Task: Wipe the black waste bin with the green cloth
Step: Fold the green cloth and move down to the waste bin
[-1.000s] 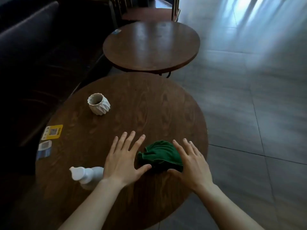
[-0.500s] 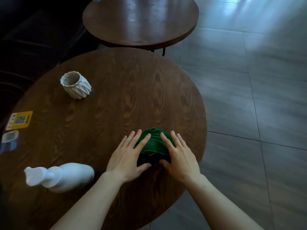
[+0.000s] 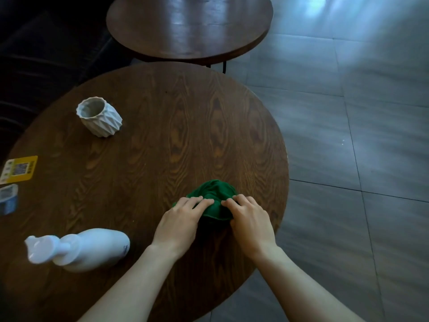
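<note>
Gripping green cloth (image 3: 214, 196), seemingly both hands.

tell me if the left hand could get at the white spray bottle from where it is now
Probably yes: the left hand grips the green cloth, and the white spray bottle lies on its side just to its left on the same table, with bare wood between. It would need to let go first.

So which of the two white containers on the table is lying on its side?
The white pump bottle near the left hand lies on its side; the ribbed white cup farther back stands upright.
</note>
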The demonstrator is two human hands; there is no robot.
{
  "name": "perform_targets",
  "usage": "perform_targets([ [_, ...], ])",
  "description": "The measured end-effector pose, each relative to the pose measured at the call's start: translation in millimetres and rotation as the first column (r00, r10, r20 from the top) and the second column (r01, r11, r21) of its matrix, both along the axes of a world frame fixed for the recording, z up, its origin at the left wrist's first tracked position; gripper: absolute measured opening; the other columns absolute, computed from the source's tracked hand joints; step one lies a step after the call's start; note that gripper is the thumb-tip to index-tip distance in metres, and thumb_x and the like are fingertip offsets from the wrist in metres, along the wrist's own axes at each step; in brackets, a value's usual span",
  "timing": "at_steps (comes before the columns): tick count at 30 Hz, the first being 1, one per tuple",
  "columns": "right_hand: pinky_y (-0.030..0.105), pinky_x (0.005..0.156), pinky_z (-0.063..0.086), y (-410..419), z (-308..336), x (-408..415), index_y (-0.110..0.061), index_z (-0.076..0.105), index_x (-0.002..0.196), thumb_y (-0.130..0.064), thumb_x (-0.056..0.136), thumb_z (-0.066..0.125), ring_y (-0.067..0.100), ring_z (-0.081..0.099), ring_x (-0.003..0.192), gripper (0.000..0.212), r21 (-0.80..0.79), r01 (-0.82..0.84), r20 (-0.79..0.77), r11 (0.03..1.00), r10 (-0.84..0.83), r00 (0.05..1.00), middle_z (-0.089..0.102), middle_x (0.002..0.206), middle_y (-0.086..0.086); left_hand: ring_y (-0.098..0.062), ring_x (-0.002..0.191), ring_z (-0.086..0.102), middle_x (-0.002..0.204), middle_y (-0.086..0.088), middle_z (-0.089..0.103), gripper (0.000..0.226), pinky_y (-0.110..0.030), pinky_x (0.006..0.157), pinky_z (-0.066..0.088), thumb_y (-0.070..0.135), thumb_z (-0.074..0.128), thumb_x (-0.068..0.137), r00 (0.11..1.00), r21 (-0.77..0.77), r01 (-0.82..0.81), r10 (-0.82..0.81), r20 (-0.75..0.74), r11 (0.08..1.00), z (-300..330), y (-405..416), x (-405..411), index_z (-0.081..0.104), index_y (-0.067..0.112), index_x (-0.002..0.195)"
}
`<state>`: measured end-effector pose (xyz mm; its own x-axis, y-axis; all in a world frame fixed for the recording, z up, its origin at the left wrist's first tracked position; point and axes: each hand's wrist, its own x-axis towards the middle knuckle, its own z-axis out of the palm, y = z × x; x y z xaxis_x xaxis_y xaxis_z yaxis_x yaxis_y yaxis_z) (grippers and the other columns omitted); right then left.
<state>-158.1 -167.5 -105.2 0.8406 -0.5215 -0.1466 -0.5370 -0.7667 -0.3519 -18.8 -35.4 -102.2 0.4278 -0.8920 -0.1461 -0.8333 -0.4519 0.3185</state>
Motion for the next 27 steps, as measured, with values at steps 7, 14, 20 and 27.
perform_targets([
  [7,0.032,0.074,0.059,16.4,26.6,-6.9,-0.025,0.061,0.13,-0.015,0.097,0.063,0.015,0.059,0.098,0.034,-0.033,-0.017,0.034,0.999,0.018,0.999,0.063,0.118,-0.003,-0.014,0.125,0.055,0.136,0.009,0.058,0.06,-0.032,0.097,0.056,0.003,0.06,0.092,1.0,-0.041,-0.001,0.001,-0.007,0.999,30.7,18.4,-5.8,0.048,0.031,0.144],
  [14,0.027,0.052,0.055,40.1,83.0,-14.9,-0.023,0.071,0.11,-0.011,0.079,0.083,0.014,0.064,0.077,0.036,-0.114,0.026,0.101,0.993,-0.015,0.995,0.068,0.095,-0.003,-0.018,0.112,0.063,0.125,0.007,0.065,0.063,-0.033,0.087,0.059,-0.002,0.069,0.083,0.999,-0.073,0.008,-0.005,0.035,0.997,93.0,36.6,-11.5,0.057,0.028,0.137],
  [20,0.024,0.045,0.049,73.6,148.0,-22.9,-0.025,0.073,0.102,-0.014,0.069,0.091,0.013,0.063,0.068,0.039,-0.219,0.047,0.144,0.975,-0.015,0.989,0.068,0.086,-0.004,-0.019,0.106,0.064,0.121,0.008,0.066,0.065,-0.034,0.08,0.059,-0.006,0.069,0.079,0.996,-0.142,0.021,-0.008,0.089,0.99,155.7,69.2,-18.5,0.06,0.029,0.133],
  [27,0.029,0.049,0.052,148.5,251.3,-42.1,-0.027,0.071,0.103,-0.019,0.081,0.082,0.016,0.065,0.075,0.026,-0.334,0.116,0.19,0.935,-0.053,0.98,0.066,0.088,-0.005,-0.016,0.117,0.059,0.129,0.012,0.061,0.061,-0.035,0.088,0.056,-0.001,0.06,0.087,0.989,-0.288,0.074,-0.032,0.147,0.955,252.5,137.7,-34.7,0.055,0.035,0.137],
])
